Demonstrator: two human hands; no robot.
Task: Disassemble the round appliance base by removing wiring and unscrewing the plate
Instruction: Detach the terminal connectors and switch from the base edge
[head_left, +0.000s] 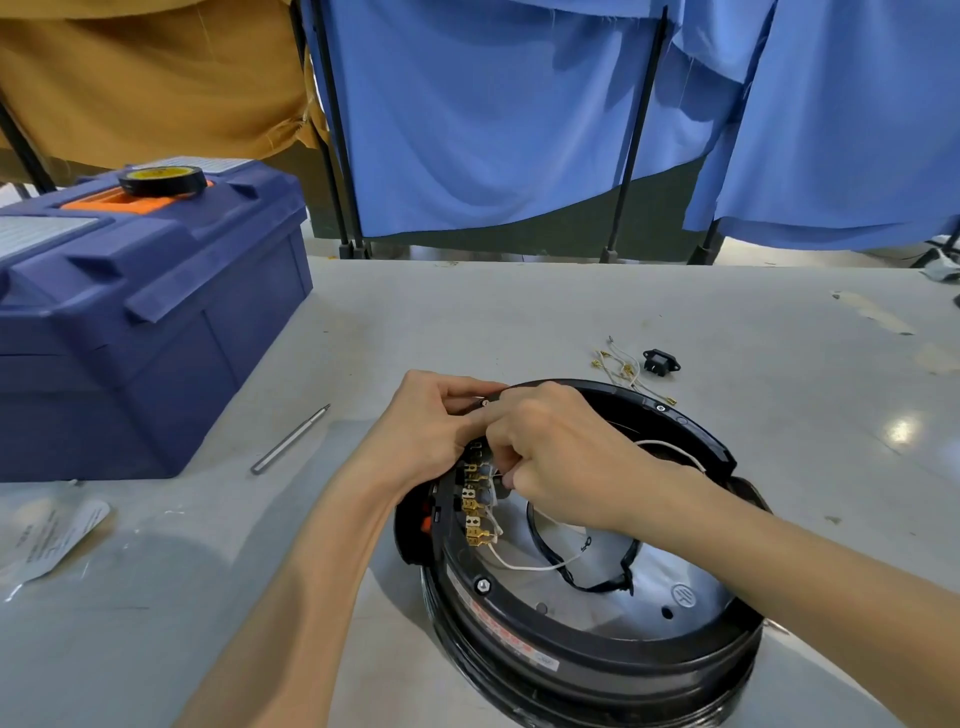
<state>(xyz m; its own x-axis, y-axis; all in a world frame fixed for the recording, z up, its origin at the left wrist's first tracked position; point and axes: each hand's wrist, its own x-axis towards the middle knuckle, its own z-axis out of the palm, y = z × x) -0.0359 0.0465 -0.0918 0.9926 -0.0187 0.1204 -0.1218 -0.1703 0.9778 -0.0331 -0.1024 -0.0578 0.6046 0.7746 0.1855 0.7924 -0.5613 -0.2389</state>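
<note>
Head view: we look down on a grey tabletop (519, 312) with a round base (597, 649) lying near its front edge, right of the middle, its open side up. Inside it we see a shiny metal plate (691, 587) with a black ring above it, and a bolt (483, 585) on the black rim at the near left. A row of brass terminals (472, 519) runs along the inner left side of the base, and a white wire (524, 566) loops from them across the plate.

Both hands meet at the far left rim of the base. The left hand (431, 431) has its fingers curled over the rim, gripping it. The right hand (561, 457) reaches in from the right, its fingers bent together and pinching the white wire at the top of the terminal row; its forearm crosses over the base.

Just beyond the base, on the tabletop, we see a small bunch of loose wires (621, 366) with brass ends, and beside them a black socket (661, 360). A thin metal rod (290, 440) lies left of the hands. A blue toolbox (156, 322) stands at the left edge with a roll of black tape (162, 180) on its lid. A clear plastic bag (47, 530) lies near the front left corner. Blue curtains (493, 104) hang behind the far edge.
</note>
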